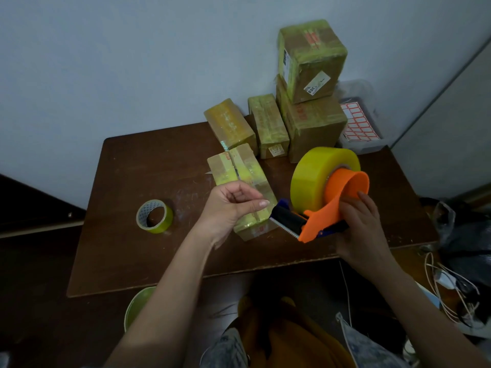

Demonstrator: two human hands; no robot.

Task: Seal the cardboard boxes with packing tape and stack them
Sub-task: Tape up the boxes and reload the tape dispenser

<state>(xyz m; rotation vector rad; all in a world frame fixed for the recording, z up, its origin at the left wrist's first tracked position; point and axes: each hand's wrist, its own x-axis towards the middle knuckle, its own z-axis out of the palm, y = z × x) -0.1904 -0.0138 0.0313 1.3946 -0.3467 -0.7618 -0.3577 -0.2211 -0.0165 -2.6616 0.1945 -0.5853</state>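
The right hand (356, 227) grips the orange tape dispenser (332, 208) by its handle, holding it above the near right part of the brown table (132, 235), its serrated blade pointing left toward the left hand (228, 205). A big yellow tape roll (313, 176) sits on the dispenser. The left hand's fingers are curled, thumb against forefinger as if pinching; whether it holds a tape end cannot be told. It hovers over a long cardboard box (239, 168) lying mid-table, its top seam partly taped. Far right, two boxes (310, 83) stand stacked against the wall, two smaller boxes (249, 126) just left of them. A loose tape roll (154, 216) lies left, well apart, with bare table toward the left and near edges.
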